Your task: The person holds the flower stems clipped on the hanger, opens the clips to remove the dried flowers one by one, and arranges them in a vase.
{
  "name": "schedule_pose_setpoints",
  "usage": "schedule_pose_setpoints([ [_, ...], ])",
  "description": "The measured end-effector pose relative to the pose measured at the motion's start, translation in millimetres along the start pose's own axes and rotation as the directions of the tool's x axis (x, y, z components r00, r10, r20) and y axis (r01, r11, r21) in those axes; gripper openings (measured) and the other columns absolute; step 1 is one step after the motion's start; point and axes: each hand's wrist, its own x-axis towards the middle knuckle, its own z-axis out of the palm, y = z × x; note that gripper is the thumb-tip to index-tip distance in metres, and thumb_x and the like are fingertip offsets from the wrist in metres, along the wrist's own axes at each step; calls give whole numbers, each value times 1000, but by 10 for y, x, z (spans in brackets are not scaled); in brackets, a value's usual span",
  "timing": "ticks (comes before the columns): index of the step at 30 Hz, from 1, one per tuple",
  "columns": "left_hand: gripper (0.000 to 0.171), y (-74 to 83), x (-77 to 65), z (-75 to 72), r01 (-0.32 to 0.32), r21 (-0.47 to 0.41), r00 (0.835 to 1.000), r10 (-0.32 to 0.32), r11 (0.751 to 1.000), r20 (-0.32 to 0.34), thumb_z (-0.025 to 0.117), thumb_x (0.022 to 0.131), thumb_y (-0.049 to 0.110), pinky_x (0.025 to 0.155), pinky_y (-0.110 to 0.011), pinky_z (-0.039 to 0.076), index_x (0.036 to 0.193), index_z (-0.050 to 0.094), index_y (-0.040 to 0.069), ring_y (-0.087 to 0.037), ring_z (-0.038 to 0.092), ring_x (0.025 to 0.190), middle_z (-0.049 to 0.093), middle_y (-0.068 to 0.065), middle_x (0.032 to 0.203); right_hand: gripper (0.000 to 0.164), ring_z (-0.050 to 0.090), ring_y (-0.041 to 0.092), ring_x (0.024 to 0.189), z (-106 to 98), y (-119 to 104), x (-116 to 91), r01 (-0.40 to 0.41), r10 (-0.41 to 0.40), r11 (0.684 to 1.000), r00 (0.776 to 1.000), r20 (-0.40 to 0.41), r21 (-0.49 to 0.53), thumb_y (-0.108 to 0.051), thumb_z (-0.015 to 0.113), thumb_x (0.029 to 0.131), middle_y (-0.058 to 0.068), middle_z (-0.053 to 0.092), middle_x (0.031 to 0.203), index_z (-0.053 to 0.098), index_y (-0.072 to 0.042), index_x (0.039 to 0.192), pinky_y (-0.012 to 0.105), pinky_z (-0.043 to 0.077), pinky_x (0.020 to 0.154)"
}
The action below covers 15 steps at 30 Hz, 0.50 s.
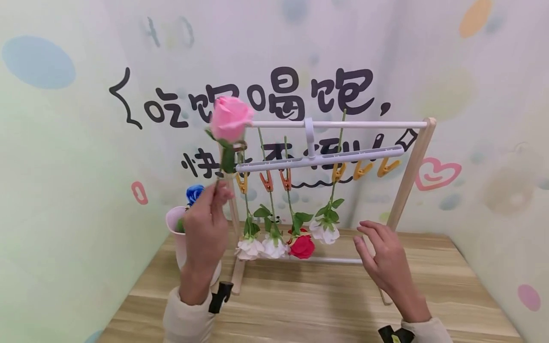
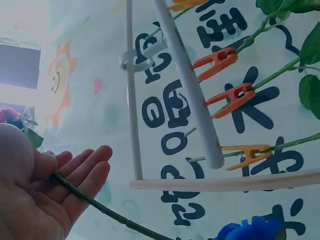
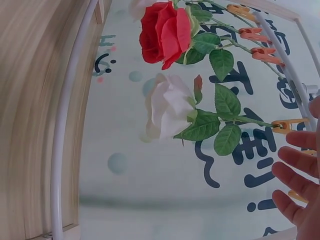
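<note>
My left hand pinches the stem of a pink rose, bloom upward, at the left of the rack. In the left wrist view, the green stem runs out from between thumb and fingers. My right hand is raised at the rack's right side, fingers loosely spread and holding nothing. Between the hands hangs a light purple clip hanger, tilted up to the right. Its clips hold several roses head down: a red rose and white roses, among them a white rose nearest my right hand.
The hanger hooks over the top bar of a wooden-legged rack on a wood-grain table. Two yellow clips at the hanger's right hold nothing. Behind my left hand stands a pale pink vase with a blue rose. A lettered wall rises behind.
</note>
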Motion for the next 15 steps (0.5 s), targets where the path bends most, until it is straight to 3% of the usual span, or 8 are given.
schedule_pose_setpoints([
  [5, 19, 4, 211, -103, 39, 39, 996, -36, 998, -85, 54, 99, 3, 83, -9, 50, 103, 65, -13, -35, 74, 85, 72, -23, 89, 26, 62, 34, 107, 5, -5, 1, -25, 25, 1000, 999, 21, -9, -16, 69, 87, 17, 69, 111, 71, 2, 105, 51, 45, 92],
  [10, 24, -54, 382, -167, 111, 83, 989, -101, 990, -110, 53, 101, 11, 88, -12, 49, 110, 63, -9, -27, 74, 93, 73, -20, 97, 25, 62, 34, 104, 28, -6, -3, -25, 25, 1000, 999, 24, -17, -17, 69, 87, 16, 69, 109, 71, 1, 104, 51, 46, 91],
  [15, 27, -186, 458, -208, 168, 52, 967, -155, 984, -202, 52, 102, 14, 89, -17, 52, 109, 63, -9, -17, 73, 96, 74, -18, 100, 25, 64, 34, 101, 58, 7, -13, -12, 12, 999, 1000, 23, -30, -18, 69, 86, 15, 70, 106, 72, 1, 102, 51, 48, 88],
])
